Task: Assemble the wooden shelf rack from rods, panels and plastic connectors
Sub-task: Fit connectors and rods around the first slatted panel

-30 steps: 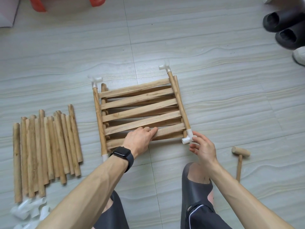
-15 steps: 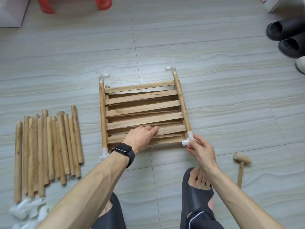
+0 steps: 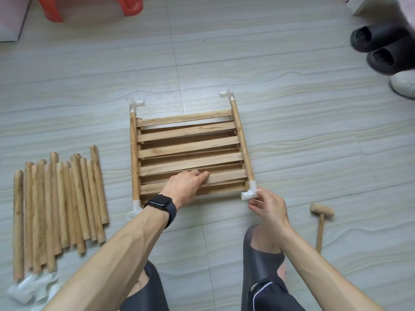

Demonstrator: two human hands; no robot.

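Note:
A stack of slatted wooden panels (image 3: 188, 144) lies flat on the floor in the middle. A rod (image 3: 134, 153) runs along its left side and another rod (image 3: 242, 144) along its right, each with white plastic connectors on both ends. My left hand (image 3: 186, 187) rests on the near slats with its fingers straight, pressing the panel down. My right hand (image 3: 267, 205) pinches the near right connector (image 3: 249, 193) at its outer side.
Several loose wooden rods (image 3: 58, 209) lie in a row at the left, with spare white connectors (image 3: 31, 288) at their near end. A small wooden mallet (image 3: 321, 223) lies at the right. Black slippers (image 3: 377, 48) sit far right, a red stool (image 3: 94, 7) at top left.
The panel stack with its rods has turned from slanted to nearly square with me. Both hands stayed on it, the right one at the near right connector.

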